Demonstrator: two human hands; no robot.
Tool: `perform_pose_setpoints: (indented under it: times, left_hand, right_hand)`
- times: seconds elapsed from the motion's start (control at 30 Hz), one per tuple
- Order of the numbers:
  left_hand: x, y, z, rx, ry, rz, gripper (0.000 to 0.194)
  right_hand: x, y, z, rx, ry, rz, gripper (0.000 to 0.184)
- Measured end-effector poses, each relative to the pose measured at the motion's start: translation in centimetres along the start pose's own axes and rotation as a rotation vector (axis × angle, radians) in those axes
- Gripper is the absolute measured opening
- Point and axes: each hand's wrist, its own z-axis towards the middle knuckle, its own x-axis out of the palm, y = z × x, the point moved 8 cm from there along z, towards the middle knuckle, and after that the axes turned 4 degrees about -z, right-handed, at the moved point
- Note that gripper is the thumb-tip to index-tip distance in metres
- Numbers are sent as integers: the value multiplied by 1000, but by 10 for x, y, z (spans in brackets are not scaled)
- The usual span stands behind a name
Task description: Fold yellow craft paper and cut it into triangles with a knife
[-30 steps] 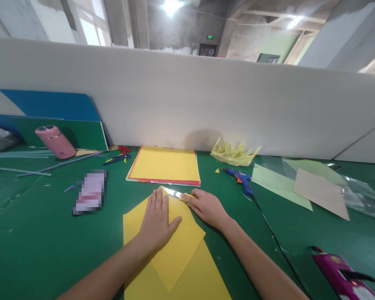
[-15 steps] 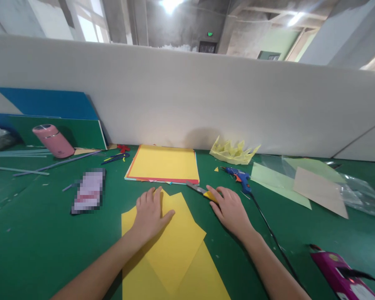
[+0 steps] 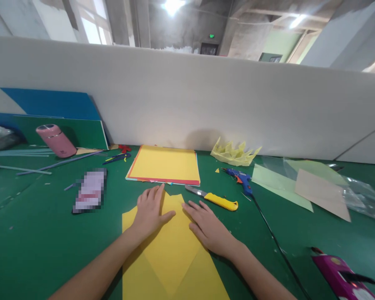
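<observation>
My left hand [image 3: 150,209] lies flat with spread fingers on a yellow square of paper [image 3: 171,237], near its upper left edge. This square rests point-down over a larger yellow sheet [image 3: 137,283]. On the square's upper right edge rests my right hand [image 3: 208,227], fingers stretched out and holding nothing. Just beyond it a yellow utility knife [image 3: 220,201] lies on the green table with its blade out, pointing left. A stack of coloured paper [image 3: 165,164], yellow on top, lies behind both hands.
At the right are a blue glue gun [image 3: 242,178] with its cable, a pale yellow paper crown [image 3: 234,152], paper sheets [image 3: 279,187] and a magenta power strip [image 3: 340,273]. A phone [image 3: 90,191] and a pink flask [image 3: 56,141] are at the left. A white partition [image 3: 181,96] stands behind.
My right hand has let go of the utility knife and moved left and toward me onto the yellow paper. The knife stays on the table. My left hand has hardly moved.
</observation>
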Motion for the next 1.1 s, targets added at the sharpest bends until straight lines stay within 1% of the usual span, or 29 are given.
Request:
perform_pose_setpoints:
  times: [0.13, 0.2, 0.3, 0.37, 0.47, 0.53, 0.6, 0.63, 0.7, 0.77, 0.8, 0.87, 0.93, 1.0, 1.1]
  left_hand:
    - [-1, 0, 1, -19, 4, 5, 71]
    - [-2, 1, 1, -22, -9, -17, 73]
    - [-3, 7, 2, -43, -43, -94, 75]
    - [-3, 13, 2, -73, -66, -182, 68]
    - [-7, 18, 4, -78, -110, -324, 48]
    - [-11, 20, 7, -76, -136, -400, 40]
    - [-17, 25, 11, -98, -157, -472, 30]
    - [-21, 29, 13, -124, -176, -511, 25]
    - [-29, 40, 16, -210, -245, -592, 19]
    - [-34, 58, 15, -342, -333, -699, 19]
    - [-35, 66, 14, -408, -369, -757, 21]
    - [-33, 82, 12, -514, -417, -844, 25]
    - [-30, 93, 10, -575, -434, -884, 32]
    - [-26, 101, 11, -610, -429, -909, 38]
    - [-21, 106, 12, -638, -401, -955, 42]
  right_hand:
    - [1, 3, -3, -7, -11, 199, 54]
    - [2, 2, -4, 10, -32, 409, 58]
    - [1, -4, -5, 37, -112, 820, 65]
    - [0, -13, -5, 80, -200, 1055, 74]
    - [2, -33, -6, 196, -298, 1264, 91]
    - [6, -41, -8, 278, -282, 1318, 103]
    - [10, -42, -9, 330, -199, 1337, 107]
    - [11, -39, -10, 329, -148, 1344, 105]
    - [11, -29, -9, 268, -28, 1357, 96]
    - [13, -23, -10, 222, 66, 1322, 87]
    - [15, -24, -11, 235, 91, 1284, 83]
    - [17, -32, -13, 301, 87, 1198, 81]
    - [13, -39, -15, 337, 49, 1155, 82]
    - [4, -42, -18, 323, 6, 1155, 84]
    - [-15, -52, -27, 295, -55, 1149, 73]
